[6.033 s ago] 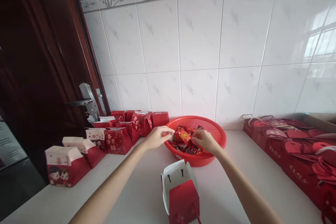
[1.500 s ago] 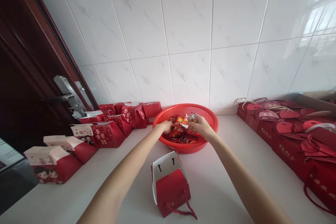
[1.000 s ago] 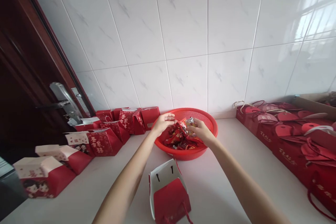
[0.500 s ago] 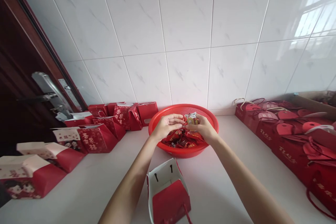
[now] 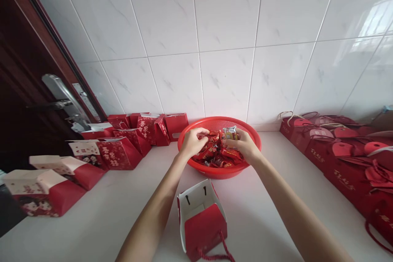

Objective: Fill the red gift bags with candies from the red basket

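A round red plastic basket stands against the tiled wall with many red-wrapped candies inside. My left hand reaches over its left side, fingers bent at the red wrappers; whether it grips one is hidden. In my right hand, over the right side of the basket, are silver and yellow packets between thumb and fingers. Nearer to me, between my forearms, an open red gift box with a white inside and a red rope handle stands on the white tabletop.
Several red and cream gift boxes stand in rows at the left, beside a dark door with a metal handle. Rows of red boxes with rope handles fill the right side.
My hands have moved apart; the left has come away from the packets to the candies at the basket's left. The view has shifted slightly, showing more of the open box's handle.
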Tool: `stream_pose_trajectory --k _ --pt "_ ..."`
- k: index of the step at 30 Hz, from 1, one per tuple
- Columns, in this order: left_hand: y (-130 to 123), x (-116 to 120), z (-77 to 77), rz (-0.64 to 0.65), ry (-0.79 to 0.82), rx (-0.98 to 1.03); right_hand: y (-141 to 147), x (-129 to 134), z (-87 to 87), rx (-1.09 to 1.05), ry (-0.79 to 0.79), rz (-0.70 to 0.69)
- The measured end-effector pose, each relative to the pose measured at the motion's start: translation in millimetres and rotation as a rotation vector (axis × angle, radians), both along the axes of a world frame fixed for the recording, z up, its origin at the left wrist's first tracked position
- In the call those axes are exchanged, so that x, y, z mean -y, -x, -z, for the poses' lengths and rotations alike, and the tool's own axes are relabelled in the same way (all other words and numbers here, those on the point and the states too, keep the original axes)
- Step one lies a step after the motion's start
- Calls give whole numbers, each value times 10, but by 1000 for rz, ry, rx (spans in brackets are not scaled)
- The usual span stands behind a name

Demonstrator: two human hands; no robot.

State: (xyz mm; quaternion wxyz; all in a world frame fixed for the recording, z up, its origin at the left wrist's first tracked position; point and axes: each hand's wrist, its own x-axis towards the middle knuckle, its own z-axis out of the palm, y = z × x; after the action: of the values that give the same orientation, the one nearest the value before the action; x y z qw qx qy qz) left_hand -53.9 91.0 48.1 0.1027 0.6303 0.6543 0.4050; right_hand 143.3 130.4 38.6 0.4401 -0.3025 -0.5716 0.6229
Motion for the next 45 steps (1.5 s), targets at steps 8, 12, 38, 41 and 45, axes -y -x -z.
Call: stream_pose_trajectory --k 8,12,38,41,45 --pt "-25 -29 49 98 190 -86 21 6 -15 34 60 8" --pt "-10 -43 26 34 -45 134 18 28 -34 35 74 -10" --pt "-65 94 -9 312 -210 71 -22 40 -43 -70 19 -38" --pt "-35 55 6 296 -176 226 -22 48 -52 -41 4 -78" --pt "-27 0 38 322 -82 262 -18 62 -53 -31 -13 -31"
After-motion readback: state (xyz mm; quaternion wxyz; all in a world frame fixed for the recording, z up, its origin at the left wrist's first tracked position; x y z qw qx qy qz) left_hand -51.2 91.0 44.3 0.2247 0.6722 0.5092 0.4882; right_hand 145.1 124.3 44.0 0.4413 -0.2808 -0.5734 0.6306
